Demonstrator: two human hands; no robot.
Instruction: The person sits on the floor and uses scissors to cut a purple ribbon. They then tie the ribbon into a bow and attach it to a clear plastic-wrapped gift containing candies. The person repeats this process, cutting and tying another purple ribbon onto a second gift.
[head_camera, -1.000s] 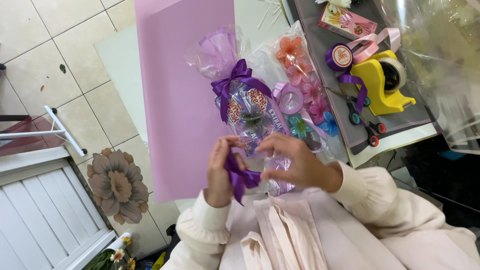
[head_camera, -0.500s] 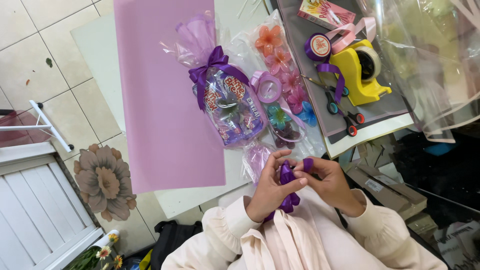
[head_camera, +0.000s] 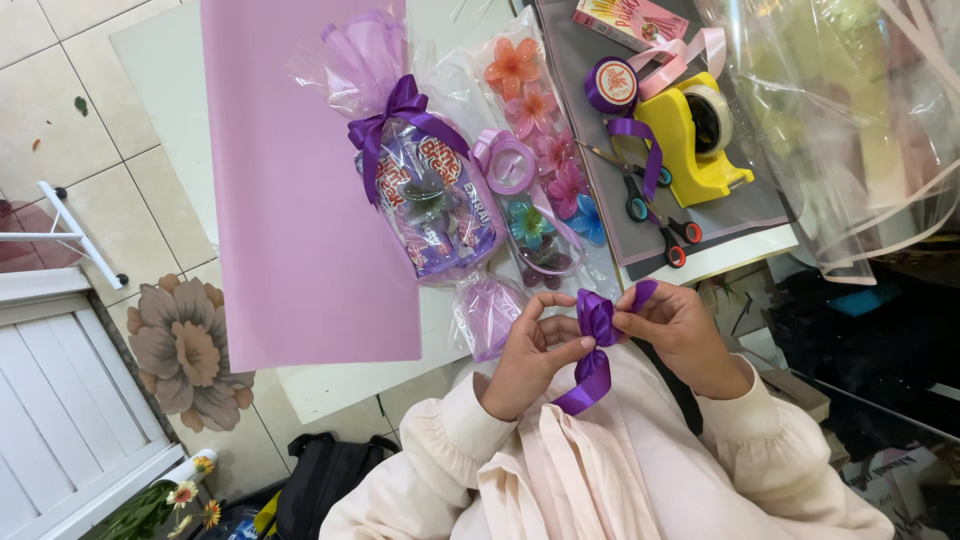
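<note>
Both my hands hold a purple satin ribbon (head_camera: 596, 345) in front of my chest, just off the table's near edge. My left hand (head_camera: 530, 350) pinches its folded loop from the left, and a tail hangs down below. My right hand (head_camera: 676, 330) grips the other end from the right. Beyond them, on a pink paper sheet (head_camera: 290, 200), lies a cellophane-wrapped gift bundle (head_camera: 432, 195) tied with a purple bow (head_camera: 395, 115) at its far end. Its near end (head_camera: 487, 312) is gathered cellophane with no bow on it.
A clear bag of fabric flowers (head_camera: 545, 170) and a lilac tape roll (head_camera: 507, 160) lie right of the bundle. On a grey mat sit a yellow tape dispenser (head_camera: 690, 135), a purple ribbon spool (head_camera: 611, 85), scissors (head_camera: 655, 215) and a pink box (head_camera: 630, 20). Clear cellophane (head_camera: 850, 120) billows at right.
My hands came off the bundle's near end and drew back toward my chest with the purple ribbon. The view has shifted, so the table sits higher in frame.
</note>
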